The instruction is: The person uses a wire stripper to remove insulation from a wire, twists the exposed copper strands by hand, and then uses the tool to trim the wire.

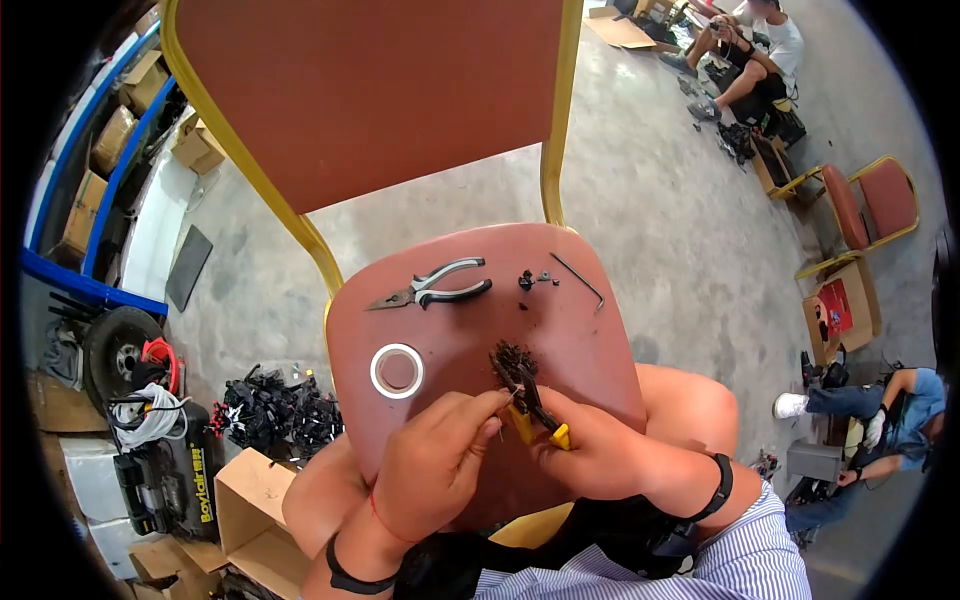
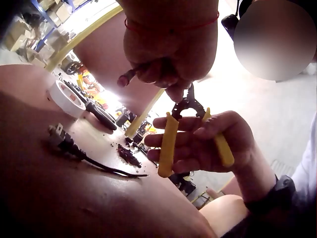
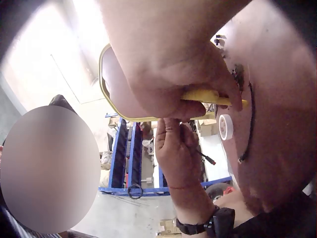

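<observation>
1. Wire stripper (image 1: 535,405), yellow-handled, sits in the right hand (image 1: 590,450), fingers curled round both handles above the chair seat (image 1: 590,340).
2. It looks light, rigid and grippy; best held mid-handle.
3. Left hand (image 1: 440,460) pinches a thin black wire (image 3: 204,156) at the jaws; it seems limp and slippery.
4. Pliers (image 1: 432,286) and tape roll (image 1: 397,370) lie beyond.

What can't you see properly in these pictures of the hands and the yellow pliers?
- Tip of the yellow-handled pliers: in the head view, the left hand covers what it bites.
- Thin dark wire: too small in the right wrist view to tell its end.
- Right hand: in the right wrist view, too close and blurred to show its fingers.
- Small black parts on the chair seat: too tiny to name.
</observation>
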`<action>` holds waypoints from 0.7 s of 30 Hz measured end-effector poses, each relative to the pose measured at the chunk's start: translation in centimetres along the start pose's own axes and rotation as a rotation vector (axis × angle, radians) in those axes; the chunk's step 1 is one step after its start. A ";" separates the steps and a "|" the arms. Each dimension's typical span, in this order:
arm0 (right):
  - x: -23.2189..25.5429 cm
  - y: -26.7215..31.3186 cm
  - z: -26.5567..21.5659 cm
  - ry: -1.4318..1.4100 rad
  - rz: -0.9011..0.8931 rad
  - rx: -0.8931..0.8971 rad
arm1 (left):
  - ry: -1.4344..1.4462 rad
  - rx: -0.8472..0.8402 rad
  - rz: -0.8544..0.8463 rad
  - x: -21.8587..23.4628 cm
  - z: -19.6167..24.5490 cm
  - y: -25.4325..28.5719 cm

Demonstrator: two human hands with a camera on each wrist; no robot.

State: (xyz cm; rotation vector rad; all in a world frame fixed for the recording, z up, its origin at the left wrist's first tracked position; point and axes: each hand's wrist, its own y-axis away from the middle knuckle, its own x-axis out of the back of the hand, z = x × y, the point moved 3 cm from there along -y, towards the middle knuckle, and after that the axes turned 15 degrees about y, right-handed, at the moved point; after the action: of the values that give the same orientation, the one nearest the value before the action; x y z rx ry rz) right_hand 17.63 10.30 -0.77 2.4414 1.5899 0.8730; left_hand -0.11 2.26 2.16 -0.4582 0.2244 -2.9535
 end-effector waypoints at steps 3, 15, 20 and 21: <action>0.1 -0.1 0.0 -0.010 0.017 0.028 | 0.008 0.003 -0.007 0.0 0.0 -0.1; 0.5 -0.3 -0.9 0.074 0.064 0.034 | 0.006 0.026 -0.012 0.4 0.4 -0.3; 0.8 0.1 -1.6 0.119 0.065 -0.022 | 0.037 0.044 0.000 0.5 0.5 -0.3; 1.0 0.0 -1.9 0.131 0.063 -0.021 | 0.042 0.041 0.006 0.6 0.4 -0.3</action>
State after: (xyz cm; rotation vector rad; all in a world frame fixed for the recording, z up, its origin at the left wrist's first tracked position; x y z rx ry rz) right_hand 16.97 10.78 1.19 2.4785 1.5430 1.0745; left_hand -0.56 2.42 2.76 -0.3902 0.1687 -2.9583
